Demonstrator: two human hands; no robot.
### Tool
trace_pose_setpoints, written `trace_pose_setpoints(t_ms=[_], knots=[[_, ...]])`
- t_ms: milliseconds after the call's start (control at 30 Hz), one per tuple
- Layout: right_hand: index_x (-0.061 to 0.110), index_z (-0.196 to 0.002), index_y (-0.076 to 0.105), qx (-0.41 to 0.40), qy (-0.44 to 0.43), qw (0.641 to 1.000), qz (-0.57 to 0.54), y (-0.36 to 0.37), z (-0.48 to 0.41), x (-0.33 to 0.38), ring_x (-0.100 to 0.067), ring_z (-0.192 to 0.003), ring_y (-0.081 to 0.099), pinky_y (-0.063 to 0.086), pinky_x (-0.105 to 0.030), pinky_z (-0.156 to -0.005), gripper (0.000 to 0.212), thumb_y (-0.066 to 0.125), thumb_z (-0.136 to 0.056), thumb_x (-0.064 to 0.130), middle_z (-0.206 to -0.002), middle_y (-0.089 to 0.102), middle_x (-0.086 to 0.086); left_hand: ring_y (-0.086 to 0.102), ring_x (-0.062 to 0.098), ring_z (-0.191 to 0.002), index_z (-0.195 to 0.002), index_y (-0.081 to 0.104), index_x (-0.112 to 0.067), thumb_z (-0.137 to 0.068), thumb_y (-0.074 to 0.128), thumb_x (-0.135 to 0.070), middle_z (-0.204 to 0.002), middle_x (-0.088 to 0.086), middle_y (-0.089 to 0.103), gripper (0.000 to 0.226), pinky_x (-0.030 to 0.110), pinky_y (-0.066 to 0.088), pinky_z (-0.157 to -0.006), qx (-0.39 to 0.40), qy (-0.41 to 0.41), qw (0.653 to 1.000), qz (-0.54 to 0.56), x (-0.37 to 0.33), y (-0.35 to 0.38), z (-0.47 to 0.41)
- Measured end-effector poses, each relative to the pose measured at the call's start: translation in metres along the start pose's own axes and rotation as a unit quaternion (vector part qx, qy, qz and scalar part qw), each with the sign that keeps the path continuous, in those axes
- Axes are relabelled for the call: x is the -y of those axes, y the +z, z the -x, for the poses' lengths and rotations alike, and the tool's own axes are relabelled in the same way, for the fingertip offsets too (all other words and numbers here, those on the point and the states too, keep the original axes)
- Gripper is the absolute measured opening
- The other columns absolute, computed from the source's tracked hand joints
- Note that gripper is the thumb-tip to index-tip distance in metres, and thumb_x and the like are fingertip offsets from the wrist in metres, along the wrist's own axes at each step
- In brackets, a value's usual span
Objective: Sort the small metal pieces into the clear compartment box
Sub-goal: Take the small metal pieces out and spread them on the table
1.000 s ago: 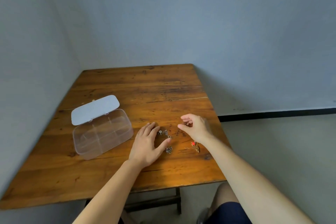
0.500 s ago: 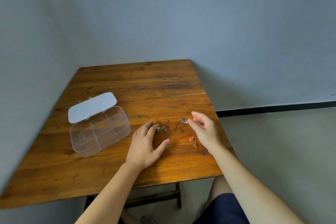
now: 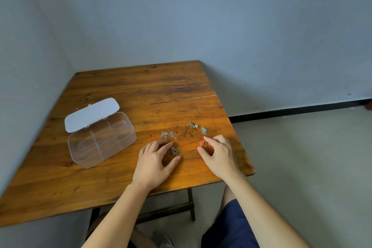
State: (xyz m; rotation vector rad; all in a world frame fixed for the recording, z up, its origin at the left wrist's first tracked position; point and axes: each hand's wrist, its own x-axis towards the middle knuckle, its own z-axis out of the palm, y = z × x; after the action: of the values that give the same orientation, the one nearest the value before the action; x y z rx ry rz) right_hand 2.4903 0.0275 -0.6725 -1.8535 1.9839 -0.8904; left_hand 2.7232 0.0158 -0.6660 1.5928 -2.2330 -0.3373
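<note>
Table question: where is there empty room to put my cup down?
The wooden table is bare behind the open compartment box, and along the near edge below it. It is crowded around the metal pieces by the left hand and right hand.

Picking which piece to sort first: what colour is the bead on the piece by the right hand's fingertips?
Red, on a gold-toned metal piece; seen in the head view.
</note>
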Motion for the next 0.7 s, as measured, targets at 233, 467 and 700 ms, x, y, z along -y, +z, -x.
trace_pose_setpoints(t_ms=[233, 467, 700], knots=[[0.02, -0.11, 0.075, 0.001, -0.002, 1.0, -0.012, -0.002, -0.003, -0.001, -0.016, -0.098, 0.06, 0.051, -0.031, -0.082, 0.034, 0.07, -0.087, 0.046, -0.102, 0.063, 0.003, 0.046, 0.015, -0.128, -0.113, 0.072, -0.036, -0.086, 0.066, -0.051, -0.134, -0.009, 0.056, 0.031, 0.04, 0.035, -0.109, -0.038, -0.063, 0.993, 0.094, -0.004, 0.006, -0.004], [0.022, -0.103, 0.074, 0.02, -0.014, 1.0, -0.004, -0.004, -0.003, 0.003, -0.015, -0.096, 0.06, 0.053, -0.035, -0.082, 0.026, 0.068, -0.089, 0.043, -0.1, 0.065, 0.003, 0.047, 0.016, -0.128, -0.104, 0.074, -0.035, -0.088, 0.067, -0.044, -0.134, -0.006, 0.057, 0.019, 0.039, 0.035, -0.108, -0.053, -0.077, 0.99, 0.104, -0.008, 0.008, -0.004], [0.012, -0.117, 0.068, 0.085, -0.024, 0.994, 0.066, -0.006, -0.013, 0.016, -0.022, -0.102, 0.061, 0.051, -0.032, -0.087, 0.033, 0.061, -0.096, 0.037, -0.11, 0.067, -0.007, 0.05, 0.015, -0.125, -0.098, 0.075, -0.032, -0.088, 0.069, -0.042, -0.131, -0.007, 0.059, 0.015, 0.042, 0.038, -0.108, -0.056, -0.068, 0.989, 0.12, -0.005, 0.008, -0.003]])
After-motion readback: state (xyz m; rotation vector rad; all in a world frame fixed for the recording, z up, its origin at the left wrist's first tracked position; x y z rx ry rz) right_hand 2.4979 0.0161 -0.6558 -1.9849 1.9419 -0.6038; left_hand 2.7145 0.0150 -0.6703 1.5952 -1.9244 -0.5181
